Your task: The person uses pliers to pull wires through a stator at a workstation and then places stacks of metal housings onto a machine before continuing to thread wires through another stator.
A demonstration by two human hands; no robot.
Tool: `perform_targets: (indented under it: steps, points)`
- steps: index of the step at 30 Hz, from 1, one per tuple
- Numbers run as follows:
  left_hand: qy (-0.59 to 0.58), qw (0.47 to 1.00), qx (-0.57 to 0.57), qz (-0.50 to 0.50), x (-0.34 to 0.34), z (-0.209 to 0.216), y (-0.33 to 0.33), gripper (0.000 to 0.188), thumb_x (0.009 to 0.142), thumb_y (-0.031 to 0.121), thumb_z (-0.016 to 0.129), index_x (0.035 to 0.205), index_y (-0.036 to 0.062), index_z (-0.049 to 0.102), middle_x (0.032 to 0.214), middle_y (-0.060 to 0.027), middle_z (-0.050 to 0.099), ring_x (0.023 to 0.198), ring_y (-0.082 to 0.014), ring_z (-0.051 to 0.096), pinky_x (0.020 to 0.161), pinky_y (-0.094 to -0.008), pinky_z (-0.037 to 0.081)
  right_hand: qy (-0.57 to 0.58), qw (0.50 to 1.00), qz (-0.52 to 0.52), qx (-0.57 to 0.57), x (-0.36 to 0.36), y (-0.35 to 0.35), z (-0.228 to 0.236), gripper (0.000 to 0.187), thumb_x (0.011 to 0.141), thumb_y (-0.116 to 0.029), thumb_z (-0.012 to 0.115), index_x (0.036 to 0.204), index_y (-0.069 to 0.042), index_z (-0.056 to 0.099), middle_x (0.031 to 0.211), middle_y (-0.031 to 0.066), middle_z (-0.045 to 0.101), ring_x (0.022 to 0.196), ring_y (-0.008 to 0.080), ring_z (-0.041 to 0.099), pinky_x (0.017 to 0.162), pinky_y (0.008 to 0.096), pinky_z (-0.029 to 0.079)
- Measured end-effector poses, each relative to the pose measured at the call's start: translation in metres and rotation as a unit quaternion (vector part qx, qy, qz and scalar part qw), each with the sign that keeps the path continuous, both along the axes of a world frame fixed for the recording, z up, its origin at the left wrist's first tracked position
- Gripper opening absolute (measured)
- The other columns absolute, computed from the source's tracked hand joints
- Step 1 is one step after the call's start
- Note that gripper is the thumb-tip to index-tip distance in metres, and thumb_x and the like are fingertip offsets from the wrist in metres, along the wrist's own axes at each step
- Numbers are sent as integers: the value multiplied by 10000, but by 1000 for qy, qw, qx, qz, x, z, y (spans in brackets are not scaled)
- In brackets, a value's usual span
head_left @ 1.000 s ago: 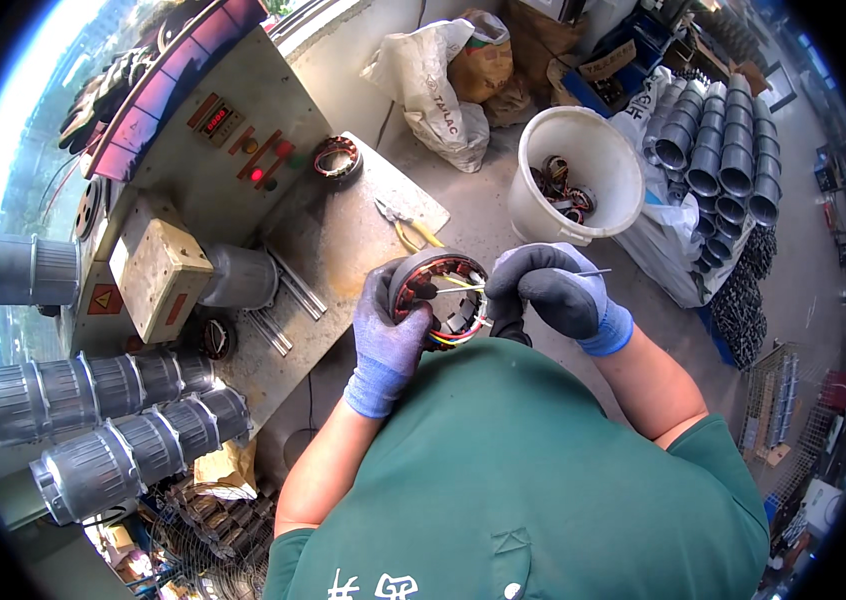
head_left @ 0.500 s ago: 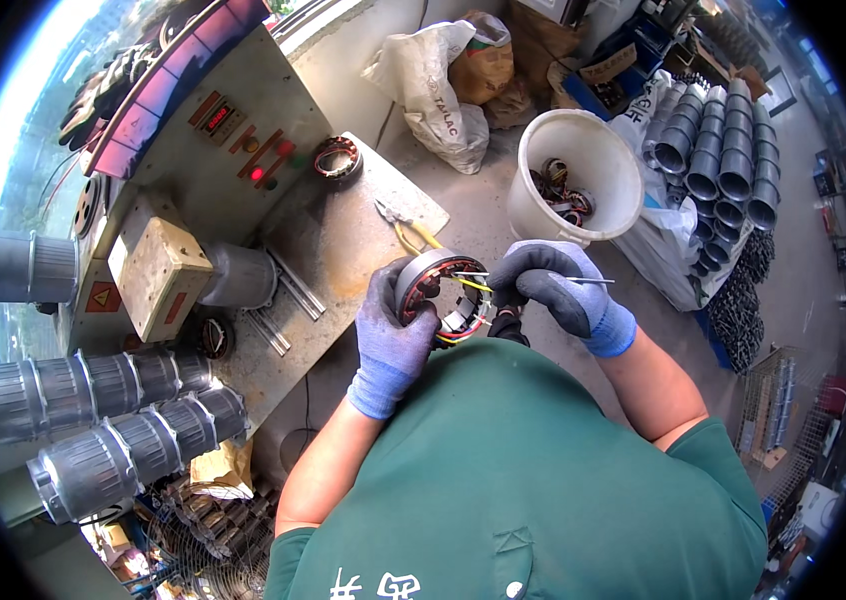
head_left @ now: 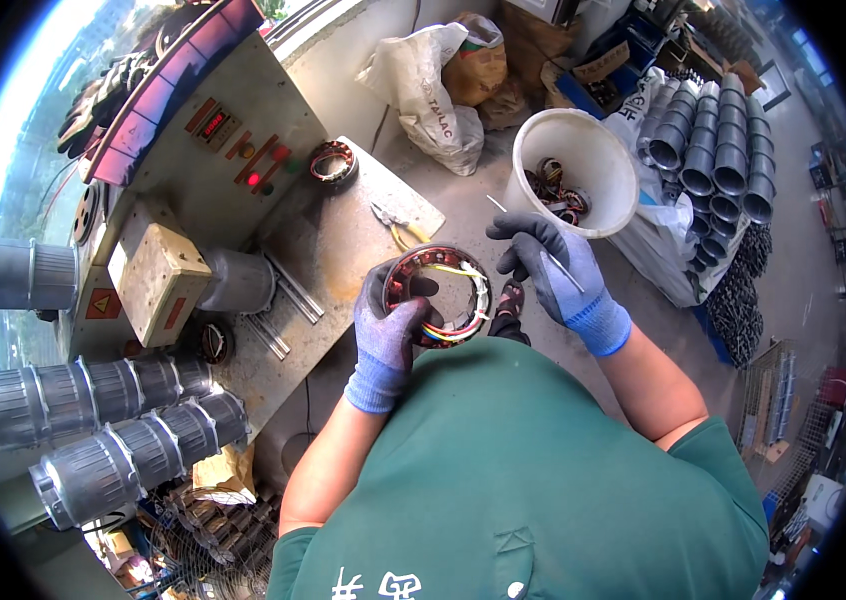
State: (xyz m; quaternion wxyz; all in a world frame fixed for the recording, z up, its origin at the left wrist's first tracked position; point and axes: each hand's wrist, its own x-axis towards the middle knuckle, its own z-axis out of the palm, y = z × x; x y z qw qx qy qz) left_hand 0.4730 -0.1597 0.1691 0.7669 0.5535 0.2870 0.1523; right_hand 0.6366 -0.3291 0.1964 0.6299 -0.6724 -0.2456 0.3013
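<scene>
My left hand [head_left: 383, 325], in a blue and dark grey glove, is closed round the left side of a motor stator [head_left: 446, 252]. This ring has reddish-brown windings inside, with yellow, white, red and blue wires along its inner edge. It is tilted so that its opening faces up at me. To its right, apart from it, my right hand [head_left: 561, 265] in a matching glove grips a thin metal rod [head_left: 568, 274]. One rod end sticks out past the fingers toward the bucket; the other lies across the back of the hand.
Yellow-handled pliers [head_left: 400, 226] and a second stator [head_left: 334, 163] rest on the workbench [head_left: 368, 185] beside a control cabinet [head_left: 278, 110]. Finned metal motor housings [head_left: 133, 440] lie at left. A white bucket [head_left: 615, 225] holds several wound parts. Stacked metal cylinders [head_left: 713, 160] are at right.
My right hand has moved away from the stator, drawing the rod off to the right, and its fingers have spread somewhat. The stator has turned to show more of its open ring.
</scene>
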Motion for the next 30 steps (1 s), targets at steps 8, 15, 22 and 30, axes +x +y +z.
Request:
perform_targets:
  steps: [8, 15, 22, 30]
  points:
    - [-50, 998, -47, 15, 14, 9, -12, 531, 805, 5, 580, 1330, -17, 508, 1091, -175, 667, 848, -215, 691, 762, -348, 602, 101, 986, 119, -55, -1, -9, 4, 451, 962, -299, 682, 1257, 38, 632, 988, 55, 682, 843, 102, 593, 780, 276, 513]
    - [-222, 666, 712, 17, 29, 27, -11, 369, 737, 143, 758, 1090, 68, 681, 937, -96, 691, 784, -314, 679, 697, -404, 567, 0, 993, 57, 103, 47, -39, -7, 318, 1016, -125, 529, 1287, 24, 602, 1192, 97, 669, 1041, 150, 628, 951, 306, 502]
    - [-137, 680, 718, -58, 85, 48, -6, 435, 766, 147, 741, 1170, 12, 650, 962, -166, 698, 799, -330, 685, 716, -411, 549, 70, 989, 62, 111, 95, -66, -15, 308, 1019, -110, 526, 1296, -1, 603, 1203, 74, 676, 1001, 124, 638, 905, 284, 510]
    - [-60, 970, 196, 129, 106, 45, -85, 581, 732, -84, 573, 1308, -9, 585, 1191, -90, 658, 1078, -162, 639, 997, -309, 500, 180, 969, 128, 106, 123, -91, -9, 530, 974, -203, 658, 1427, 5, 480, 1326, 107, 621, 1057, 159, 648, 868, 292, 542]
